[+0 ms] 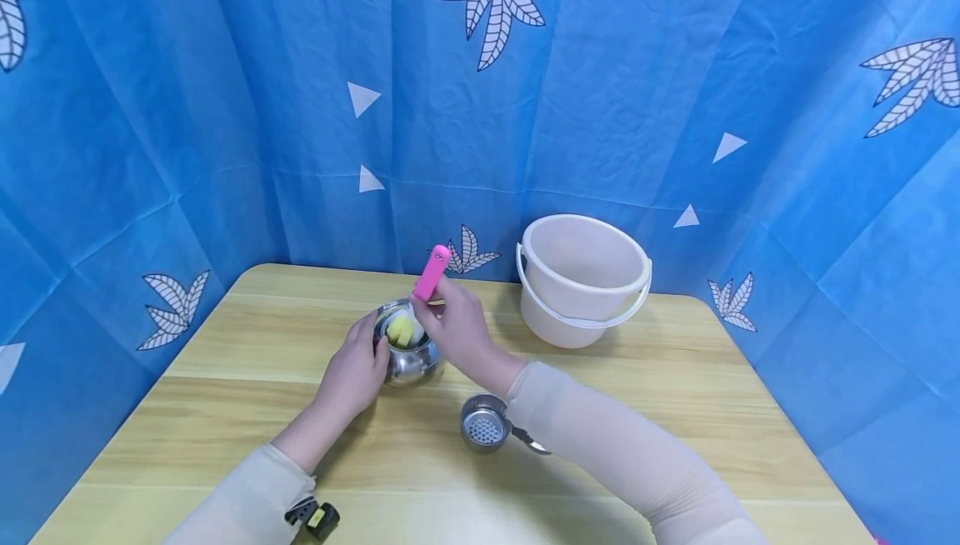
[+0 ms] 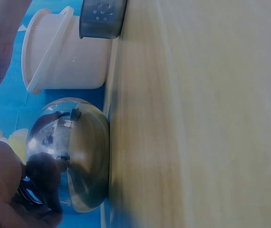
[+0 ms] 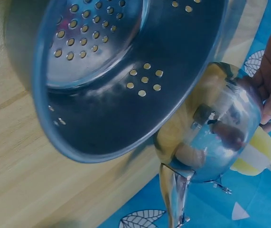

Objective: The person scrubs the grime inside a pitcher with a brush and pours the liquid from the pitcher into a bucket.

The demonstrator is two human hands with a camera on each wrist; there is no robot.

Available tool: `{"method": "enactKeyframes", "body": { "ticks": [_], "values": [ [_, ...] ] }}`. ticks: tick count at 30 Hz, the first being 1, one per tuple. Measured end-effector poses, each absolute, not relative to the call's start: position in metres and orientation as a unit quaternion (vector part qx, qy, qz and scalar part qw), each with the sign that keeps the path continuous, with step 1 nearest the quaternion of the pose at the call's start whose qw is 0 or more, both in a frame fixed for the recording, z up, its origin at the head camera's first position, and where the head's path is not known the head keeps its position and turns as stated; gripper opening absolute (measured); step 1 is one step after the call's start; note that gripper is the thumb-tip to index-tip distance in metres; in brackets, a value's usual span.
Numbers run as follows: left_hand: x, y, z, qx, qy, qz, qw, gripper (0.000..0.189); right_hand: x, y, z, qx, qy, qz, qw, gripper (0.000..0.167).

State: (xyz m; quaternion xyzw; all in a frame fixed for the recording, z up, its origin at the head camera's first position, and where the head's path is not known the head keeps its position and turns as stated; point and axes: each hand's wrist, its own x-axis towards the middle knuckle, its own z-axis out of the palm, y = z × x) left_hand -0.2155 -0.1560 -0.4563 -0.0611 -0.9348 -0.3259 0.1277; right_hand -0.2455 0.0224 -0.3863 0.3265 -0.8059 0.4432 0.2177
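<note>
A shiny metal teapot (image 1: 411, 368) stands upright on the table, its spout (image 3: 175, 194) visible in the right wrist view. My left hand (image 1: 356, 366) grips the teapot's rim from the left side. In my right hand (image 1: 465, 328) is the pink handle of a sponge brush (image 1: 433, 272), pinched between thumb and fingers. The brush's yellow and white head (image 1: 401, 331) sits in the teapot's mouth; how deep it reaches is hidden. A perforated metal strainer basket (image 1: 483, 424) rests nearer me, below my right wrist.
A white bucket (image 1: 577, 303) with its handle lowered stands at the back right. Beside the strainer, a dark and shiny piece (image 1: 534, 442) is partly covered by my right sleeve. Blue patterned curtain (image 1: 322, 112) surrounds the wooden table (image 1: 637, 412) behind and at both sides.
</note>
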Motion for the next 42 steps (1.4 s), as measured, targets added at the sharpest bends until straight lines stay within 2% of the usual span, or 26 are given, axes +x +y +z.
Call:
{"method": "enactKeyframes", "body": {
  "ticks": [30, 42],
  "values": [
    [-0.2149, -0.1558, -0.4555, -0.059, -0.937, -0.323, 0.119, 0.058, -0.2481, 0.0242, -0.3857, 0.402, -0.798, 0.361, 0.266, 0.005],
    [-0.2154, -0.1557, -0.4552, -0.066, -0.936, -0.323, 0.122, 0.058, -0.2449, 0.0229, -0.3813, 0.398, -0.816, 0.317, 0.276, 0.009]
  ]
}}
